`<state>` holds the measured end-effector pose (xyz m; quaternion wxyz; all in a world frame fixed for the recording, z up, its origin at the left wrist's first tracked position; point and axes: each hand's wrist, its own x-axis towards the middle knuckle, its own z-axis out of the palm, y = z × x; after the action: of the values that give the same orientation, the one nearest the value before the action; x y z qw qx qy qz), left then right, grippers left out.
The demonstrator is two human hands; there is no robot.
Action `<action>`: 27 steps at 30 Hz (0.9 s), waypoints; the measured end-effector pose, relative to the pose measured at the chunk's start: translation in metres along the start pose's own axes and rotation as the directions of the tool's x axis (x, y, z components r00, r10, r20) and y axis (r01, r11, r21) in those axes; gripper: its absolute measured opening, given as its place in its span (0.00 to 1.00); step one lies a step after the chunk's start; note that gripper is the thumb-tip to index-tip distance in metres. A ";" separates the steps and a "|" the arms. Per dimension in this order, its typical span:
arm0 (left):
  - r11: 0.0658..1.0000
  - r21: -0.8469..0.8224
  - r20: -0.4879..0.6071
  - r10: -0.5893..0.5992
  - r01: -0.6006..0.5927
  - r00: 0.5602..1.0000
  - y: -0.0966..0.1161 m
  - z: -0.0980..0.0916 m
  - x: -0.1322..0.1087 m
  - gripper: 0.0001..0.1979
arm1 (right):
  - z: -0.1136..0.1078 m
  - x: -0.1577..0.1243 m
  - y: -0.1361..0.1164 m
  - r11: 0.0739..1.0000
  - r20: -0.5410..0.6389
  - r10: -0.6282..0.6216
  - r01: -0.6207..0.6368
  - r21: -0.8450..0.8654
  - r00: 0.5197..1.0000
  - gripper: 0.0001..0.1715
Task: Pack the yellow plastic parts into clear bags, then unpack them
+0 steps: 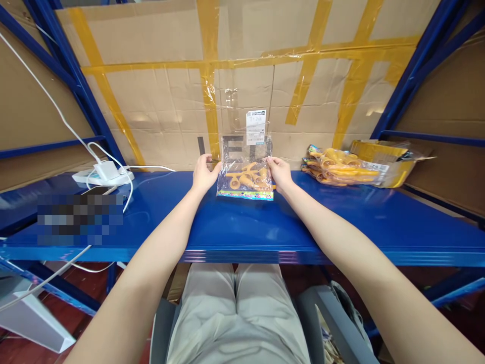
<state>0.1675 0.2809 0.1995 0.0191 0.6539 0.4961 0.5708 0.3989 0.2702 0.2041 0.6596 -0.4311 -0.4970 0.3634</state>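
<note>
A clear plastic bag (246,177) with several orange-yellow pieces inside is held upright above the blue shelf, between both hands. It has a white label near its top and a colourful strip along its bottom edge. My left hand (205,173) pinches the bag's left edge between thumb and fingers. On the opposite edge, my right hand (279,173) grips the plastic with its fingers closed. Further right on the shelf lies a pile of similar bags (341,166) with orange contents.
An open cardboard box (401,164) stands behind the pile at the right. On the left of the blue shelf (250,230) are a white power strip (123,178) with cables and a blurred dark object (76,212). Taped cardboard (170,96) forms the back wall.
</note>
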 end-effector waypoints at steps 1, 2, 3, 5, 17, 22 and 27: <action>0.994 0.036 0.064 0.098 -0.100 0.993 0.006 0.000 -0.003 0.23 | -0.001 0.000 0.000 1.000 -0.016 0.019 -0.019 0.013 1.000 0.11; 0.978 0.052 0.147 0.191 -0.200 0.971 0.014 0.000 -0.007 0.27 | -0.001 0.000 0.000 0.999 -0.027 0.042 -0.042 0.030 0.999 0.11; 0.955 0.056 0.241 0.272 -0.293 0.932 0.023 0.001 -0.011 0.31 | -0.002 0.001 0.000 0.997 -0.039 0.067 -0.065 0.050 0.997 0.11; 0.893 0.051 0.409 0.390 -0.448 0.825 0.041 0.003 -0.022 0.40 | -0.003 0.001 -0.001 0.990 -0.063 0.111 -0.105 0.099 0.992 0.10; 0.673 0.304 0.602 0.413 -0.675 0.683 0.056 0.005 -0.011 0.33 | -0.001 -0.007 -0.017 0.923 0.082 0.203 -0.219 0.316 0.976 0.06; 0.726 0.546 0.462 0.155 -0.417 0.873 0.016 -0.029 0.026 0.35 | 0.001 -0.011 -0.012 0.946 0.135 0.210 -0.236 0.220 0.968 0.04; 0.653 0.707 0.427 -0.089 -0.271 0.900 -0.053 -0.086 0.037 0.31 | 0.005 -0.015 -0.005 0.964 0.211 0.201 -0.231 0.130 0.957 0.03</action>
<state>0.0634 0.2861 0.2244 -0.1746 0.7351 0.6359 0.1574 0.3911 0.2555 0.2047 0.5947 -0.3933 -0.4799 0.5112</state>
